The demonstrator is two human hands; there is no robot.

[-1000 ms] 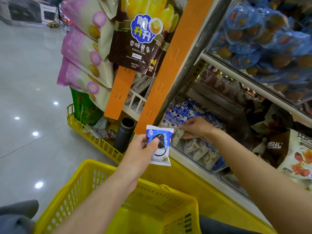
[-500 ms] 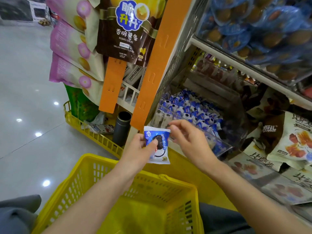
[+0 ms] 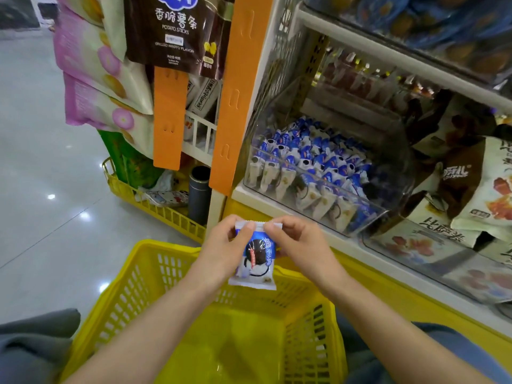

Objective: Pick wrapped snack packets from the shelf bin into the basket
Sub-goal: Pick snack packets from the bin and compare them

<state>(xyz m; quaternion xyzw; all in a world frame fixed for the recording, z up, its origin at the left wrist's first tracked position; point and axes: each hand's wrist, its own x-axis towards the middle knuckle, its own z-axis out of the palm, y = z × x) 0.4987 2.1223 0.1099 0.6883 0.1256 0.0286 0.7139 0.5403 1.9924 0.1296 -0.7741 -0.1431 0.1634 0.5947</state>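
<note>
A blue-and-white snack packet point(image 3: 256, 261) with a dark round biscuit printed on it hangs upright over the far rim of the yellow basket point(image 3: 133, 289). My left hand point(image 3: 221, 250) pinches its top left edge and my right hand point(image 3: 299, 245) pinches its top right edge. The basket sits low in front of me and I see nothing inside it. A clear shelf bin point(image 3: 371, 217) to the upper right holds several more of the same blue-and-white packets point(image 3: 313, 164).
An orange shelf upright point(image 3: 235, 106) stands left of the bin. Large snack bags point(image 3: 476, 189) fill the shelf to the right. Chip bags point(image 3: 94, 79) hang at the upper left above a low yellow wire rack point(image 3: 155, 206) holding a dark cylinder point(image 3: 199, 195). Grey tiled floor lies to the left.
My right hand left the shelf bin and came back to the packet, taking its top right edge. Both hands and the packet moved down and nearer, over the basket's far rim.
</note>
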